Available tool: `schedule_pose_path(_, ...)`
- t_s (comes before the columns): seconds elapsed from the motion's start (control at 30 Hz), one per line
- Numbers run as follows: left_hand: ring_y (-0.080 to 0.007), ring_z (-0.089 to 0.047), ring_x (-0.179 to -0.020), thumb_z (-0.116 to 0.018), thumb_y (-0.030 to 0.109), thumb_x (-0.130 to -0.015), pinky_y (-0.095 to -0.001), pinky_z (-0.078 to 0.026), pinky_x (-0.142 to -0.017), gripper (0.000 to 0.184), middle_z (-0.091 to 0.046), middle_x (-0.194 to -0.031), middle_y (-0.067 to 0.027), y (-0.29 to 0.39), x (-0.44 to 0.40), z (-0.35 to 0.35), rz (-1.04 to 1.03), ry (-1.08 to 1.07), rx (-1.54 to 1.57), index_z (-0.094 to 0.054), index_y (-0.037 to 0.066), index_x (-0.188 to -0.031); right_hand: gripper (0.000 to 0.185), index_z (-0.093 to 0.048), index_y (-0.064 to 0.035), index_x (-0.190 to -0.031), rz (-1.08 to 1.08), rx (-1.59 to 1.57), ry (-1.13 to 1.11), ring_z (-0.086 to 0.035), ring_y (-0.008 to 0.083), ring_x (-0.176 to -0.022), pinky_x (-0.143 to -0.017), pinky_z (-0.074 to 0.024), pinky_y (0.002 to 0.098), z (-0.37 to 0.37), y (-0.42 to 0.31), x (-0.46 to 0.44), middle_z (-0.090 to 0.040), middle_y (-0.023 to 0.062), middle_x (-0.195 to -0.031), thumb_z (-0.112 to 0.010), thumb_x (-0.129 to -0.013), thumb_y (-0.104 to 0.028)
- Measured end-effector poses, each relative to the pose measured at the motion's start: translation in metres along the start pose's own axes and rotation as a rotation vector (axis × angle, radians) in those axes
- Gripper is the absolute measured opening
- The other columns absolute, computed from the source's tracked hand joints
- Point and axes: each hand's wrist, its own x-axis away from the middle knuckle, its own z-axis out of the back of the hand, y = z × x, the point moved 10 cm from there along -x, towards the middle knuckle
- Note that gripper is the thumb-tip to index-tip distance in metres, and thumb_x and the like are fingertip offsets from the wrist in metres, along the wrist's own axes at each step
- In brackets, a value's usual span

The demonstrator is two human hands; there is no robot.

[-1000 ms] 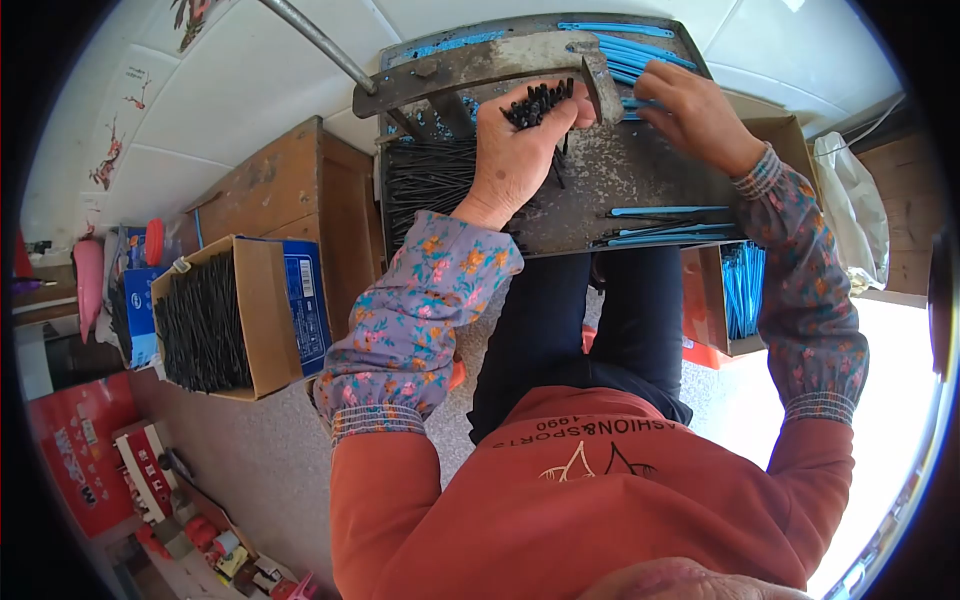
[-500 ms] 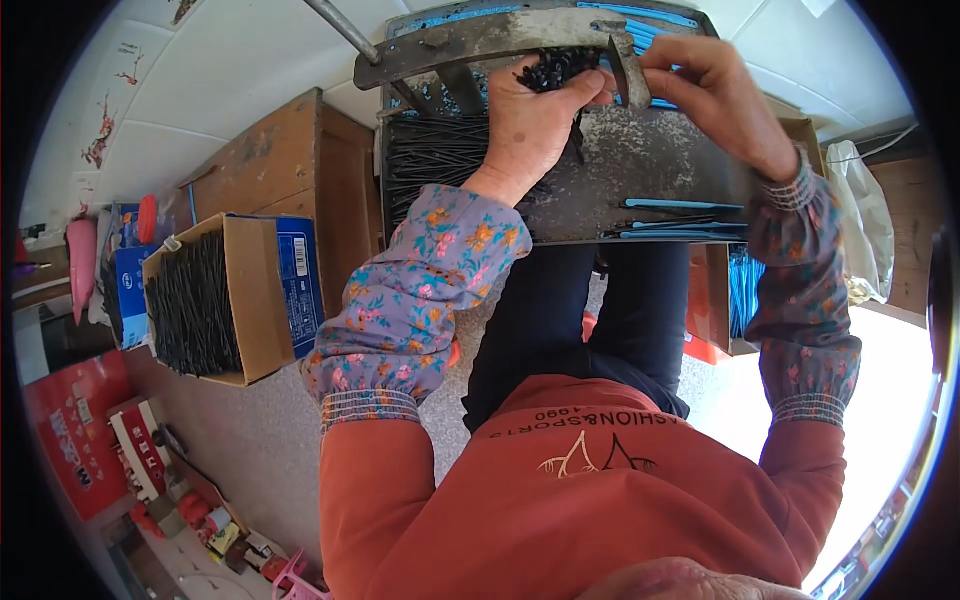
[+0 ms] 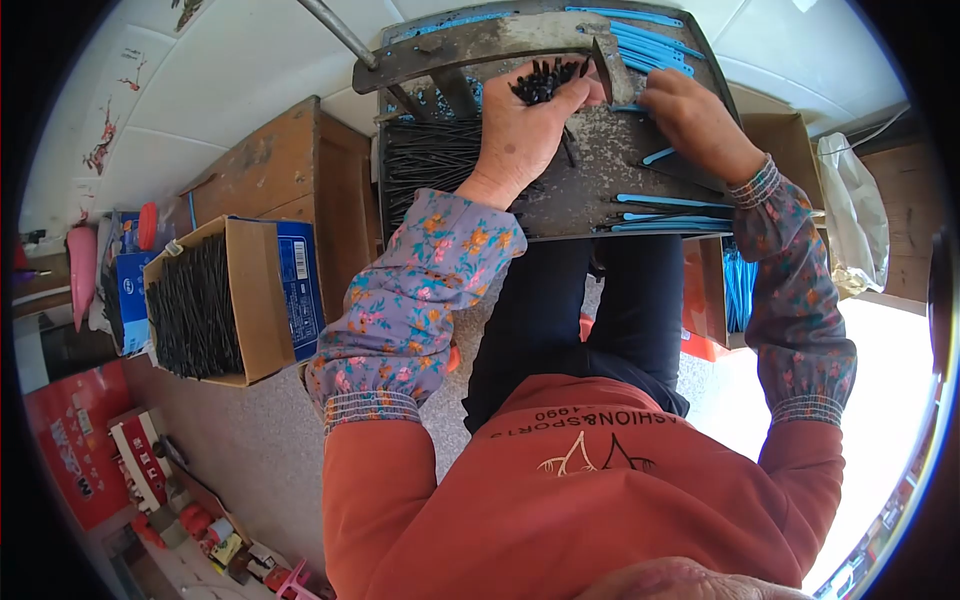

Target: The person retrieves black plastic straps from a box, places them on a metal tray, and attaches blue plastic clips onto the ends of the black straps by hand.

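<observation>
Note box (image 3: 252,300) left of the left hand (image 3: 522,130), apparently placed to keep black rods (image 3: 195,312) aligned within reach. Note rod bundle (image 3: 545,84) clenched in left hand, ends together, presumably for control. Read "ASHION&SPORT" and "1990" on shirt (image 3: 575,500) below left hand. Find blue strip (image 3: 627,107) beside curled right hand (image 3: 692,118); cannot tell whether grasped.

And there it was, upside down across your red sweatshirt (image 3: 580,500): "FASHION&SPORTS", with "1990" too! Your blue-sided carton (image 3: 299,285) flashed a barcode, its print too tiny, while white characters on the red panel (image 3: 80,440) defied reading.
</observation>
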Motion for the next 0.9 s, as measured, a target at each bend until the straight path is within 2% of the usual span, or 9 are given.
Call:
schedule_pose_path(0.2,-0.0114,-0.064,-0.069,-0.061,-0.003,-0.082,-0.0195,-0.050,-0.064,0.009,-0.070,-0.078,-0.0070,0.006,0.000,0.003,-0.061,0.020,-0.063,-0.068,-0.002,-0.087,0.013,-0.065,0.0009,-0.089,-0.144,-0.091,0.118,-0.042,0.0112,-0.058,-0.055,-0.0367,0.0223,0.022,0.000,-0.006,-0.053,0.0022,-0.071,-0.062,-0.089,-0.011)
schedule_pose_path(0.33,-0.0120,-0.064,-0.067,-0.060,-0.003,-0.082,-0.0201,-0.050,-0.063,0.009,-0.070,-0.077,-0.0072,0.002,-0.003,0.006,-0.013,0.070,0.010,-0.068,-0.002,-0.086,0.014,-0.063,0.0007,-0.084,-0.478,-0.798,0.191,-0.042,0.0084,-0.058,-0.053,-0.0355,0.0209,0.027,0.010,-0.014,-0.053,0.0009,-0.070,-0.061,-0.090,-0.012)
schedule_pose_path(0.5,-0.0118,-0.063,-0.066,-0.061,-0.002,-0.082,-0.0206,-0.050,-0.062,0.008,-0.070,-0.078,-0.0077,-0.008,-0.007,0.008,0.012,0.050,0.002,-0.068,-0.002,-0.085,0.017,-0.062,0.0002,-0.081,-0.787,-1.215,0.024,-0.042,0.0066,-0.059,-0.053,-0.0344,0.0197,-0.004,0.014,-0.010,-0.054,0.0004,-0.070,-0.061,-0.090,-0.013)
schedule_pose_path(0.53,-0.0118,-0.063,-0.066,-0.061,-0.002,-0.082,-0.0206,-0.050,-0.062,0.008,-0.070,-0.078,-0.0077,-0.007,-0.007,0.009,0.011,0.054,0.000,-0.068,-0.002,-0.085,0.017,-0.062,0.0002,-0.081,-0.783,-1.218,0.021,-0.042,0.0066,-0.059,-0.053,-0.0344,0.0197,-0.003,0.017,-0.014,-0.054,0.0004,-0.070,-0.061,-0.090,-0.013)
schedule_pose_path(0.67,-0.0117,-0.063,-0.065,-0.061,-0.001,-0.082,-0.0205,-0.050,-0.062,0.008,-0.070,-0.078,-0.0077,-0.001,-0.004,0.007,0.000,0.052,-0.042,-0.068,-0.003,-0.085,0.008,-0.059,0.0023,-0.089,-0.157,-0.652,0.036,-0.040,0.0080,-0.066,-0.056,-0.0315,0.0218,0.037,-0.001,-0.045,-0.050,0.0014,-0.078,-0.062,-0.087,-0.005)
schedule_pose_path(0.7,-0.0117,-0.063,-0.065,-0.061,-0.001,-0.082,-0.0205,-0.050,-0.062,0.008,-0.070,-0.078,-0.0077,0.000,-0.006,0.006,-0.008,0.052,-0.040,-0.068,-0.003,-0.085,0.008,-0.059,0.0023,-0.089,-0.151,-0.646,0.037,-0.040,0.0080,-0.066,-0.056,-0.0315,0.0218,0.038,0.006,-0.041,-0.050,0.0014,-0.078,-0.062,-0.087,-0.005)
schedule_pose_path(0.83,-0.0115,-0.063,-0.066,-0.061,-0.002,-0.081,-0.0206,-0.050,-0.062,0.008,-0.070,-0.078,-0.0079,-0.005,-0.004,0.008,0.033,0.057,-0.015,-0.068,-0.003,-0.086,0.007,-0.060,0.0011,-0.088,-0.526,-0.930,-0.408,-0.043,0.0116,-0.067,-0.058,-0.0337,0.0223,-0.010,0.044,0.012,-0.051,0.0031,-0.080,-0.063,-0.082,-0.002)
schedule_pose_path(0.87,-0.0115,-0.063,-0.066,-0.061,-0.002,-0.081,-0.0206,-0.050,-0.062,0.008,-0.070,-0.078,-0.0079,-0.005,-0.002,0.009,0.034,0.058,-0.014,-0.068,-0.003,-0.086,0.007,-0.060,0.0011,-0.088,-0.527,-0.930,-0.409,-0.043,0.0116,-0.067,-0.058,-0.0337,0.0223,-0.018,0.046,0.014,-0.051,0.0031,-0.080,-0.063,-0.082,-0.002)
schedule_pose_path(0.9,-0.0114,-0.063,-0.066,-0.062,-0.002,-0.081,-0.0206,-0.050,-0.062,0.009,-0.070,-0.079,-0.0079,-0.006,-0.002,0.010,0.049,0.054,0.015,-0.068,-0.003,-0.087,0.007,-0.060,0.0008,-0.088,-0.408,-0.716,-0.284,-0.043,0.0116,-0.067,-0.058,-0.0342,0.0223,-0.014,0.050,0.006,-0.051,0.0031,-0.079,-0.063,-0.082,-0.002)
